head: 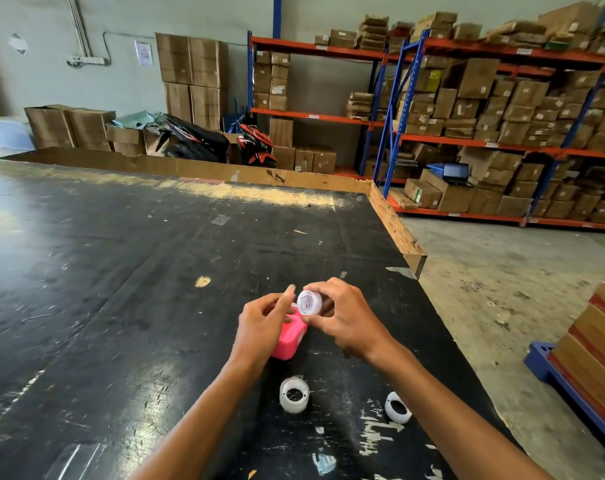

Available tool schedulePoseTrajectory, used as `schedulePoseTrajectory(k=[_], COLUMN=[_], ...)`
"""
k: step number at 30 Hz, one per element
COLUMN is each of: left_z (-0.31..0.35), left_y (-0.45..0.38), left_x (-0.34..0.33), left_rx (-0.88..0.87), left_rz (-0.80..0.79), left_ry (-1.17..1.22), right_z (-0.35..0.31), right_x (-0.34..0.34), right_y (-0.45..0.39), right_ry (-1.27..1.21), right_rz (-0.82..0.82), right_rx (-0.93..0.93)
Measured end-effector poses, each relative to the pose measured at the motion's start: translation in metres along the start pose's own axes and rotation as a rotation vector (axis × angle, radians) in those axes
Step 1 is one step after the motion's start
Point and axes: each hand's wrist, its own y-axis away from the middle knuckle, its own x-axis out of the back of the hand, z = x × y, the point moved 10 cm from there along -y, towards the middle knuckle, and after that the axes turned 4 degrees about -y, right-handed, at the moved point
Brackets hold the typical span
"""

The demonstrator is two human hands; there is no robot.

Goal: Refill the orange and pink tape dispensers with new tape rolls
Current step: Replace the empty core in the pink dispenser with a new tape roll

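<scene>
A wide black tabletop [121, 271], scuffed and flecked with bits of tape, fills the left and centre of the view. Near its front right part the left hand [263, 323] sits over the pink tape dispenser [289, 337], which stands on the tabletop; its fingers curl around the dispenser's left side, the grip closed on the pink body, with the forefinger raised toward the roll above. Just right of that finger, a white tape roll [309, 301] is held above the dispenser's top end, its round face turned toward the camera. The right hand [342, 318] pinches this roll between thumb and fingertips, its grip closed on it. Closer to the camera, between the two forearms, a second white tape roll [294, 394] lies on the tabletop, and a third white roll [397, 407] lies further right, partly hidden by the right forearm. Beyond the tabletop's right edge, shelving racks [502, 140] hold stacked cardboard boxes.
</scene>
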Motion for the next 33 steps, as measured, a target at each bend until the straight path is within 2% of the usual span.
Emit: schedulePoseTrajectory(k=[2, 7, 11, 17, 33], left_z=[0.01, 0.012, 0.009, 0.017, 0.011], left_y=[0.006, 0.012, 0.016, 0.022, 0.027], left_x=[-0.012, -0.007, -0.012, -0.019, -0.024], left_rx=[0.035, 0.059, 0.114, 0.146, 0.231], left_rz=[-0.098, -0.062, -0.075, -0.092, -0.124], left_ry=[0.137, 0.237, 0.316, 0.428, 0.571], right_z=[-0.007, 0.002, 0.015, 0.007, -0.002], right_x=[-0.003, -0.004, 0.001, 0.008, 0.009], right_y=[0.0, 0.003, 0.005, 0.008, 0.018], right_ry=[-0.03, -0.303, -0.326, -0.394, -0.334], right_rz=[-0.026, -0.039, 0.032, 0.122, 0.16], right_rx=[0.007, -0.131, -0.213, -0.13, -0.059])
